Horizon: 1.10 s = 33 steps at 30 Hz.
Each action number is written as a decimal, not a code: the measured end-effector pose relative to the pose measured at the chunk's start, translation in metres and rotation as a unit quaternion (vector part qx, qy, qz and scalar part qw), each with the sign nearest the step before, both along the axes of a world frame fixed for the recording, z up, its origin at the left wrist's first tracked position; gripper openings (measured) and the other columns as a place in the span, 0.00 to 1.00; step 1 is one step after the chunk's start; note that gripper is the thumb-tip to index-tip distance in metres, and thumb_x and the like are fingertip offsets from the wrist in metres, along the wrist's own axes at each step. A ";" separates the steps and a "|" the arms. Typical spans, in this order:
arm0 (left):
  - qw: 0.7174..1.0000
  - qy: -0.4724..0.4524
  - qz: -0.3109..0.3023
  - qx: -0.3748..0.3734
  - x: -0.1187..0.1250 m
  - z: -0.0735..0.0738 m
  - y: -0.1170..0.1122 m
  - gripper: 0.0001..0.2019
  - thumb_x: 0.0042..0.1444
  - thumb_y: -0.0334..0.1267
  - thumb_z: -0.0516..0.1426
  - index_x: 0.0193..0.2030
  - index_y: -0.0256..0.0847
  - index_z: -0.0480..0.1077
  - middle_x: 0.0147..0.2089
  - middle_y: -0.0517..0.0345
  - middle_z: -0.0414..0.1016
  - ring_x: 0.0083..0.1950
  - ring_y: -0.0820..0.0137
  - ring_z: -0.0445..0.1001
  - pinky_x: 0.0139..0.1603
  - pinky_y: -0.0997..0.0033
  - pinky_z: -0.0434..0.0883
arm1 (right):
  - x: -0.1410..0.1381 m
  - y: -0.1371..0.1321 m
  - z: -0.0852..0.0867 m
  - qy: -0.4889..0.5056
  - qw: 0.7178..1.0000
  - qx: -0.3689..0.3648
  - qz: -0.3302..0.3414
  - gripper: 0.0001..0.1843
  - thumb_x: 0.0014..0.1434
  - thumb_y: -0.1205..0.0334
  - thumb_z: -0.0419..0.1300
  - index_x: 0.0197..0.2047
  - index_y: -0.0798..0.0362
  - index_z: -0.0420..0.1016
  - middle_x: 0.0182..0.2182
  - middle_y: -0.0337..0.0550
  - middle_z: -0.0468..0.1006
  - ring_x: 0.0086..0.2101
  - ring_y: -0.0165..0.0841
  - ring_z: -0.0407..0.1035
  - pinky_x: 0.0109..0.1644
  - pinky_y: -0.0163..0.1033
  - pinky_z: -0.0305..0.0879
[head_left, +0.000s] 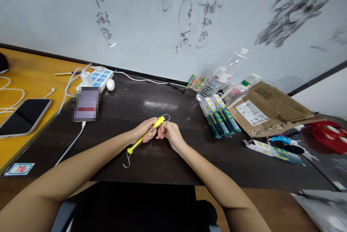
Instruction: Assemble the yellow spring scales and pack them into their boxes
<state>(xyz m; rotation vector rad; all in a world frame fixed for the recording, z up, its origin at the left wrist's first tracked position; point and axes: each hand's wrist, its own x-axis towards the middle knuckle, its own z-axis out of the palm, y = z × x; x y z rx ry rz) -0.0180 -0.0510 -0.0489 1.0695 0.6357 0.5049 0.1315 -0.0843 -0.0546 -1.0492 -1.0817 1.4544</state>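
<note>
A slim yellow spring scale [146,135] lies slanted above the dark table [162,163], with a wire hook [126,160] at its lower end and a wire ring [166,117] at its upper end. My left hand [145,130] is closed round the scale's body. My right hand [170,133] pinches its upper end beside the ring.
Green boxes [219,115] lie to the right, beside plastic bottles [221,77] and a torn cardboard parcel [268,109]. An opened box [272,150] and blue scissors [284,140] sit further right. At left are a power strip [98,77], a white cable [71,146] and a phone [24,117].
</note>
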 end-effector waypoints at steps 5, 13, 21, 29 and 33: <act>0.999 -0.014 0.012 0.033 0.002 -0.004 0.001 0.17 0.61 0.54 0.46 0.35 0.40 0.60 0.12 0.71 0.57 0.07 0.79 0.51 0.07 0.83 0.52 | -0.002 -0.001 -0.001 0.049 0.998 -0.026 0.011 0.14 0.51 0.61 0.53 0.16 0.55 0.63 0.14 0.37 0.70 0.15 0.24 0.61 0.25 0.34 0.69; 0.995 0.008 0.058 0.080 0.004 -0.010 0.002 0.18 0.61 0.56 0.45 0.33 0.42 0.56 0.11 0.72 0.56 0.07 0.80 0.50 0.06 0.84 0.51 | -0.001 -0.001 -0.006 -0.037 0.999 0.014 0.003 0.17 0.54 0.49 0.59 0.27 0.56 0.69 0.16 0.35 0.72 0.18 0.24 0.66 0.24 0.32 0.73; 0.983 0.042 0.064 0.169 -0.001 -0.006 0.003 0.19 0.62 0.56 0.43 0.34 0.41 0.57 0.11 0.72 0.57 0.07 0.79 0.53 0.06 0.84 0.52 | -0.004 -0.002 -0.008 0.006 1.000 0.028 0.011 0.17 0.54 0.50 0.61 0.26 0.55 0.68 0.13 0.30 0.66 0.16 0.21 0.60 0.26 0.34 0.75; 0.996 0.000 0.039 0.079 0.000 -0.004 -0.002 0.17 0.61 0.54 0.45 0.37 0.41 0.58 0.13 0.71 0.58 0.07 0.80 0.51 0.07 0.83 0.52 | 0.017 0.011 0.000 -0.013 0.999 0.048 0.019 0.18 0.58 0.45 0.55 0.31 0.53 0.67 0.19 0.33 0.68 0.19 0.24 0.63 0.22 0.34 0.73; 1.000 0.007 -0.014 0.020 0.001 0.000 -0.003 0.18 0.62 0.51 0.43 0.39 0.38 0.62 0.13 0.69 0.59 0.09 0.79 0.51 0.08 0.81 0.54 | 0.029 0.017 -0.001 0.004 0.997 0.037 0.074 0.15 0.55 0.52 0.60 0.42 0.52 0.71 0.24 0.35 0.69 0.22 0.24 0.63 0.23 0.33 0.72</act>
